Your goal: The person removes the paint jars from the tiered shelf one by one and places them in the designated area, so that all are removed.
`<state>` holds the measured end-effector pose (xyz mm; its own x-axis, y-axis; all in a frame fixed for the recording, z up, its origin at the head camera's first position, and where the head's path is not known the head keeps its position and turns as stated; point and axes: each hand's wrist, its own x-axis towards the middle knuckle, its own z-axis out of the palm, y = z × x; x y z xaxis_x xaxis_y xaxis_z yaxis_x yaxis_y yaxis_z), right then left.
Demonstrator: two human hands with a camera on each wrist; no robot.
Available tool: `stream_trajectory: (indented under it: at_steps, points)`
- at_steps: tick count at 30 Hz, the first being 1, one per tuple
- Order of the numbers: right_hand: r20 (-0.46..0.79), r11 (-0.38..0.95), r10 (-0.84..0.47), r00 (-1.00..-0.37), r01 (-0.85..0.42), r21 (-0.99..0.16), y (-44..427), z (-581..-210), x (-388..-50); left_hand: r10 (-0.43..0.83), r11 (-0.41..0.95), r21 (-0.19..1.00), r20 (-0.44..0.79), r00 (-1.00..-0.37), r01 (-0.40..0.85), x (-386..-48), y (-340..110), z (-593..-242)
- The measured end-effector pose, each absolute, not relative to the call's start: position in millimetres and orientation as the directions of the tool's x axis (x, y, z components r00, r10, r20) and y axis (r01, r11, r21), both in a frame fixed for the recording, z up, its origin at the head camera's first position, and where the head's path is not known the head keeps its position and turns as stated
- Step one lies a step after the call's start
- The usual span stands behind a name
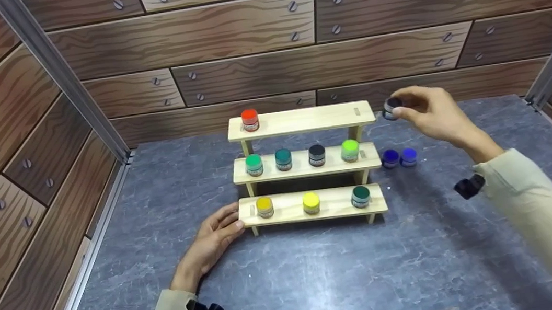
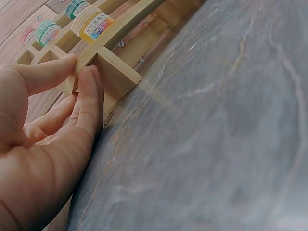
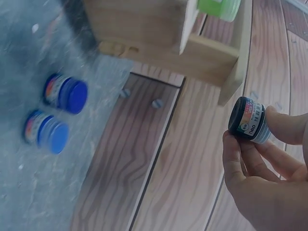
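Wood-print panels [image 1: 239, 29] behind and at the sides; grey marbled counter [image 1: 298, 289] below; wooden stand [image 1: 303, 120] upright on it, three shelves stepped higher toward the back.

Left hand [image 1: 211, 241]: thumb and fingers narrowed on the left end of the lowest shelf; a sound brace, I judge, best firm but without push, lest the loaded stand slide or rock. Right hand [image 1: 431, 112]: thumb and fingers pinch a dark jar [image 1: 390, 108] by its sides, off the counter, just beside the right end of the top shelf and apart from it; exact tilt cannot be told; advisable to hold it level, grip even, fingertips clear of its base, with room between it and the shelf edge.

Remaining jars, all similar in size: red jar [image 1: 250, 119] at the top shelf's left; green [image 1: 254, 164], teal [image 1: 283, 159], black [image 1: 316, 155] and lime [image 1: 350, 150] jars across the middle; amber [image 1: 264, 207], yellow [image 1: 311, 203] and dark green [image 1: 360, 196] jars on the lowest; two blue jars [image 1: 408, 157] on the counter, right of the stand; the sleeve is best held clear of these.
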<state>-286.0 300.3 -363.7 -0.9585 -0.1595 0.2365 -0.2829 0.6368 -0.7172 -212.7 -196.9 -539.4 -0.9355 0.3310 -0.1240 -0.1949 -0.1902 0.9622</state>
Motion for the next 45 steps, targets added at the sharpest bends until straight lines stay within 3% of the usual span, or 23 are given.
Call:
stream_trajectory:
  at_steps: [13,25,45]
  points:
    - [0.249,0.627,-0.14,-0.958,-0.281,-0.727,345,-393,-283,0.315,-0.199,0.96,-0.126,-0.941,-0.196,-213,-196,-540]
    - [0.157,0.619,-0.099,-0.983,-0.184,-0.764,385,-438,-283,0.315,-0.204,0.962,-0.114,-0.942,-0.184,-212,-196,-541]
    - [0.015,0.695,-0.121,-0.993,-0.095,-0.713,391,-486,-285,0.321,-0.203,0.96,-0.121,-0.939,-0.193,-212,-196,-538]
